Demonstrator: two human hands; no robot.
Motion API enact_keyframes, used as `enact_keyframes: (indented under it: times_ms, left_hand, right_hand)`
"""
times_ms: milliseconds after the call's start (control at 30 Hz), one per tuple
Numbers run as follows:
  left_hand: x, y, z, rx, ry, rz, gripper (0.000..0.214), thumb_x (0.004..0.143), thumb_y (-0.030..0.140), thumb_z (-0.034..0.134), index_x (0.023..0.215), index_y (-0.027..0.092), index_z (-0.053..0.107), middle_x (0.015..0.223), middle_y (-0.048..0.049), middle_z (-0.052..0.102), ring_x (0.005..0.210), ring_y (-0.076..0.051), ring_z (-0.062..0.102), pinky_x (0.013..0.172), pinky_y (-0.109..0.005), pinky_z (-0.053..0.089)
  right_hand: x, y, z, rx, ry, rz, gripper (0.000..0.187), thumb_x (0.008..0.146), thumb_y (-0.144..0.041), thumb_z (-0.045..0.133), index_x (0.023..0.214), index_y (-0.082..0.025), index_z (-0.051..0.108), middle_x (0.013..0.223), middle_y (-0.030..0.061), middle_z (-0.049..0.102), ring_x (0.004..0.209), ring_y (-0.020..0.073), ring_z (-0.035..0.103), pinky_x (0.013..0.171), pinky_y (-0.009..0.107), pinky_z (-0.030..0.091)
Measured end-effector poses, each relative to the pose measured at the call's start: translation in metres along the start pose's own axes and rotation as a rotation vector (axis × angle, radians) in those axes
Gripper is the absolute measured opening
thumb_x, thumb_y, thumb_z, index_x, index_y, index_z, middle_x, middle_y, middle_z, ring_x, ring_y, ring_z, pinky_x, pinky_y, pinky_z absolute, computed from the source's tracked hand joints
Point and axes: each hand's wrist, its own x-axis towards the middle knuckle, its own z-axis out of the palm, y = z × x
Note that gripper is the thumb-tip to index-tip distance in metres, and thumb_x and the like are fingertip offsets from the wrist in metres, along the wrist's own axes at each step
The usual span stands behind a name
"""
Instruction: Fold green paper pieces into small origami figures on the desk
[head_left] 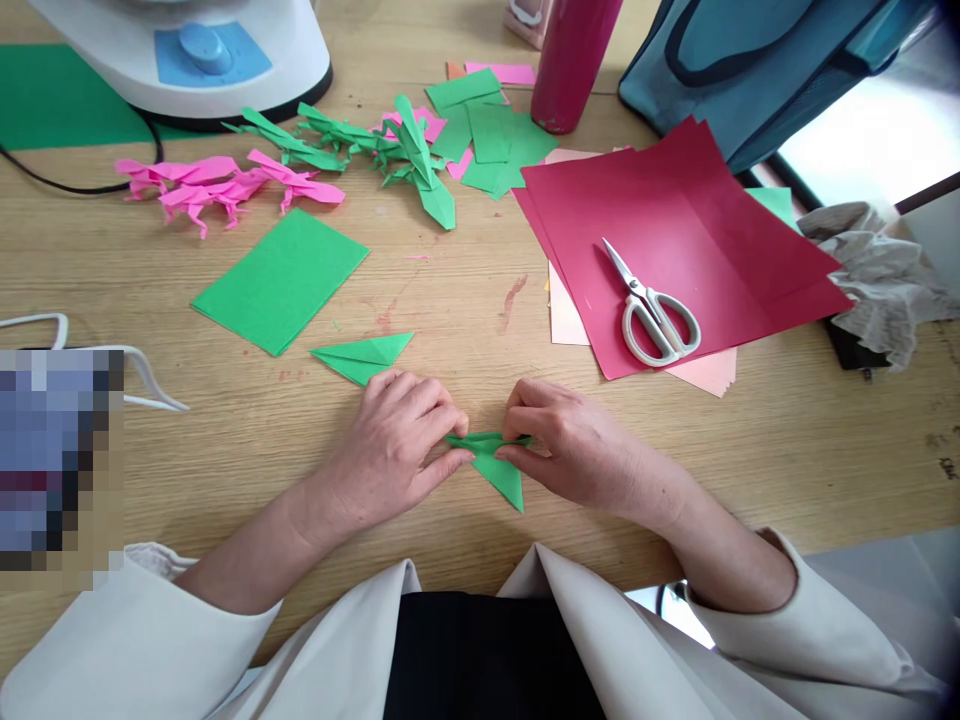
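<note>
- Left hand (403,435): grip clamped on the left end of the green paper (504,478).
- Right hand (566,443): grip pinching its right end.
- The green paper is between the hands, over the bench (457,310), one corner pointing nearward.
- A green triangle (369,353) lies just beyond the left hand.
- Scissors (637,290) rest on red sheets (720,215).

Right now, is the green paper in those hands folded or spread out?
Folded: the green paper shows layers along its top edge, pinched by the left hand and right hand.
</note>
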Motion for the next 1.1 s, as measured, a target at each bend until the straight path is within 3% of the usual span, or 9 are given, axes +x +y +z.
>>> enact_keyframes:
  times_ms: [333, 667, 1100]
  left_hand:
    - [0.0041, 0.0063, 0.0066, -0.087, -0.005, 0.082, 0.007, 0.095, 0.025, 0.063, 0.097, 0.019, 0.064, 0.093, -0.0038, 0.063, 0.09, -0.022, 0.054, 0.087, -0.041, 0.037]
    - [0.0063, 0.0066, 0.0088, -0.097, -0.002, 0.038, 0.009, 0.096, 0.026, 0.06, 0.093, 0.019, 0.065, 0.092, -0.004, 0.063, 0.09, -0.021, 0.056, 0.084, -0.039, 0.038]
    - [0.0079, 0.0091, 0.0082, -0.064, -0.019, 0.001, 0.011, 0.097, 0.027, 0.06, 0.09, 0.019, 0.064, 0.089, -0.0042, 0.062, 0.089, -0.022, 0.055, 0.085, -0.039, 0.038]
  right_hand:
    - [-0.0037, 0.0023, -0.0037, 0.003, -0.052, -0.052, 0.009, 0.088, -0.014, 0.068, 0.08, -0.014, 0.066, 0.093, 0.0058, 0.056, 0.078, 0.0143, 0.055, 0.074, 0.028, 0.044]
    - [-0.0003, -0.0026, -0.0068, -0.129, -0.143, -0.027, 0.003, 0.088, -0.014, 0.066, 0.085, -0.012, 0.066, 0.099, 0.0103, 0.058, 0.084, 0.019, 0.058, 0.078, 0.034, 0.048]
    - [0.001, -0.0016, -0.0048, -0.091, -0.073, -0.014, 0.007, 0.084, -0.009, 0.065, 0.079, -0.013, 0.064, 0.093, 0.0083, 0.056, 0.082, 0.0178, 0.056, 0.077, 0.032, 0.047]
